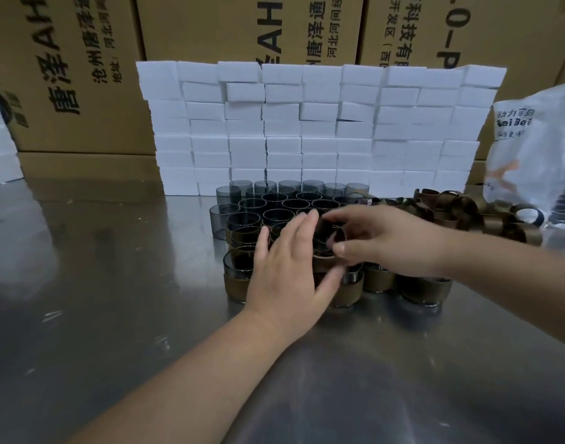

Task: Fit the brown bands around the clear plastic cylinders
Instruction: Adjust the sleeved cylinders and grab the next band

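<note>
Pinches brown band (326, 227) between right hand (390, 241) thumb and fingers, just above banded cylinders (379, 280) near middle of metal surface (114, 299). Holds left hand (284, 274) flat, fingers straight, over same cluster, beside band. Finds loose bands (467, 216) heaped toward right edge.

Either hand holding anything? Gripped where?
Right hand pinches a brown band by its edge, between thumb and fingers. Left hand, fingers straight, holds nothing.

One left hand (284, 270), one right hand (387, 241), one bag (537, 155), some thirty cylinders (274, 200), many loose bands (451, 213).
</note>
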A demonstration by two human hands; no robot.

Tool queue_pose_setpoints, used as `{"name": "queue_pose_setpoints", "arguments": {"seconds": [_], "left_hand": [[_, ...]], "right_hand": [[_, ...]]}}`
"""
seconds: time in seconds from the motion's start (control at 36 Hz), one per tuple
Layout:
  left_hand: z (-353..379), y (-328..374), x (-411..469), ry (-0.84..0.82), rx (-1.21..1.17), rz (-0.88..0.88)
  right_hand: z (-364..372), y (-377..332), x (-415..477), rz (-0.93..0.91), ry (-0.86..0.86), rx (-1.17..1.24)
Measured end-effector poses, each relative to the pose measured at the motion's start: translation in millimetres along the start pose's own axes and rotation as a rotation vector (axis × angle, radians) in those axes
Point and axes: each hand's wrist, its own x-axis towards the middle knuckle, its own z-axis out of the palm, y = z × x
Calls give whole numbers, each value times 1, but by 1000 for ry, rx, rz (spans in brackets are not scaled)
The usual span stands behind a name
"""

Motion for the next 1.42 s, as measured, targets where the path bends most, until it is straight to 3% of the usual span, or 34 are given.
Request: {"name": "queue_pose_setpoints", "arguments": {"seconds": [0.06, 0.17, 0.22, 0.36, 0.44, 0.58, 0.75, 0.83, 1.06, 1.28, 1.42], "left_hand": [[0, -3, 0, 3, 10, -27], [3, -4, 1, 8, 93, -59], [5, -5, 1, -8, 142, -69], [10, -10, 2, -19, 150, -93], [11, -11, 1, -16, 145, -90], [12, -12, 2, -17, 109, -92], [13, -12, 1, -22, 88, -90], [13, -12, 1, -28, 90, -92], [14, -13, 1, -28, 87, -90], [15, -13, 1, -4, 91, -77], [13, -11, 0, 67, 27, -39]], "right_hand": [[2, 6, 4, 15, 31, 29], [-19, 28, 26, 52, 408, -137], [-33, 43, 44, 123, 493, -202], [-57, 87, 87, 410, 298, -528], [-58, 103, 101, 543, 189, -589], [-43, 106, 116, 532, 91, -554], [-34, 111, 120, 497, 125, -576], [-35, 110, 123, 492, 75, -549], [-36, 98, 113, 481, 228, -396], [-53, 61, 100, 310, 606, 49], [-54, 27, 77, 142, 717, 206]]}}
